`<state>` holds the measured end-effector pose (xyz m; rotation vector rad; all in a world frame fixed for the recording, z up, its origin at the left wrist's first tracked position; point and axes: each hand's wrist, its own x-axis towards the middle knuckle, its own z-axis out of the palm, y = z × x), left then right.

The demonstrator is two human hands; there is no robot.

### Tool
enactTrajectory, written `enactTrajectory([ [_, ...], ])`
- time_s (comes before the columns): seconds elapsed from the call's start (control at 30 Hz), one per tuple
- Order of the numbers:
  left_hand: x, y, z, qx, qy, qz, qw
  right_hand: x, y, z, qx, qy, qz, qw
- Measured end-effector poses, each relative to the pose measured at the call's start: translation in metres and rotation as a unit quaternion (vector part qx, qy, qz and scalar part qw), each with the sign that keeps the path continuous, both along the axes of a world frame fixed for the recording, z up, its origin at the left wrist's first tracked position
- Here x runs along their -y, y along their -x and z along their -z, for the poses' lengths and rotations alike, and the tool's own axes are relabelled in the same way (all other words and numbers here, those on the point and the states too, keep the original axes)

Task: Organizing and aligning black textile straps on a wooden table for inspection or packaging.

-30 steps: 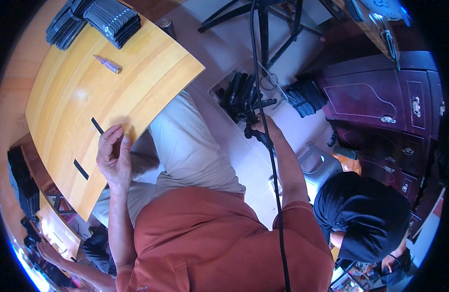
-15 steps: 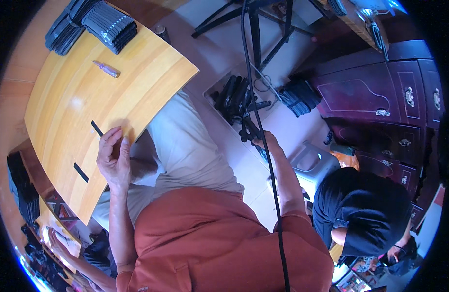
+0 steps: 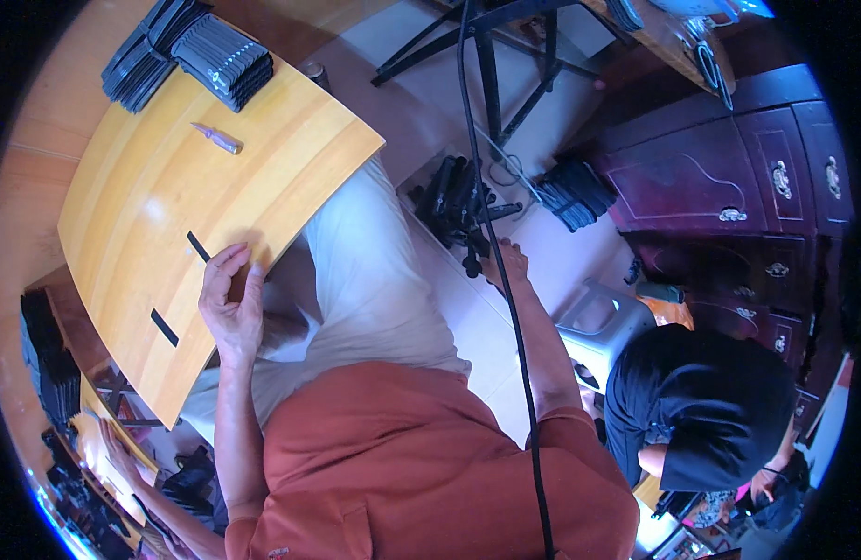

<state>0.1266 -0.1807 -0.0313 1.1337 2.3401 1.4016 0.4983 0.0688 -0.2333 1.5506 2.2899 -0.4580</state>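
Note:
Palm turned up and fingers loosely curled, my left hand [image 3: 230, 303] rests at the edge of the wooden table [image 3: 272, 154]. Thumb and fingers stay apart, with nothing visible between them. Just beyond its fingertips lies a short black strip [image 3: 198, 245]; a second black strip [image 3: 165, 328] lies nearer, to the left of the wrist. Low on my right, my right hand [image 3: 508, 264] is closed on a dark, rod-like black piece [image 3: 474, 259] at the near side of a pile of black pieces [image 3: 447, 196] by the floor. A black cable partly covers that hand, so its grip shows only in part.
On the table are a small purple-handled screwdriver [image 3: 217, 138] and stacked black bundles [image 3: 221, 61]. The black cable [image 3: 508, 308] hangs down the middle. A grey plastic stool [image 3: 600, 317], a dark cabinet [image 3: 692, 177] and a person in black [image 3: 696, 406] are at right. Another person's hand [image 3: 121, 453] shows lower left.
The view has shifted slightly, so the table sits a little further right. My right hand has moved slightly at the pile, its fingers now more bent. My left hand keeps its pose.

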Motion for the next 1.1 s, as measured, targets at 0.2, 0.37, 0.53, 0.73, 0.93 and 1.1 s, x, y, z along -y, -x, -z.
enactTrajectory([
  [0.2, -0.006, -0.002, -0.007, -0.029, 0.038, 0.003, 0.999, -0.020, 0.084, 0.048, -0.108, -0.039, -0.094, 0.989],
  [0.37, -0.008, -0.003, -0.009, -0.042, 0.051, 0.000, 0.998, -0.038, 0.138, 0.089, -0.022, -0.062, -0.222, 0.973],
  [0.53, -0.008, -0.003, -0.009, -0.037, 0.060, -0.012, 0.997, -0.062, 0.159, 0.116, 0.038, 0.047, -0.244, 0.968],
  [0.73, -0.008, -0.001, -0.011, -0.047, 0.062, -0.006, 0.997, -0.075, 0.159, 0.125, 0.037, 0.072, -0.273, 0.959],
  [0.93, -0.007, -0.003, -0.013, -0.021, 0.054, -0.011, 0.998, -0.095, 0.127, 0.131, -0.386, 0.018, -0.074, 0.919],
  [1.1, -0.009, -0.002, -0.010, -0.024, 0.046, 0.004, 0.999, -0.124, 0.092, 0.109, -0.560, 0.183, 0.193, 0.785],
])
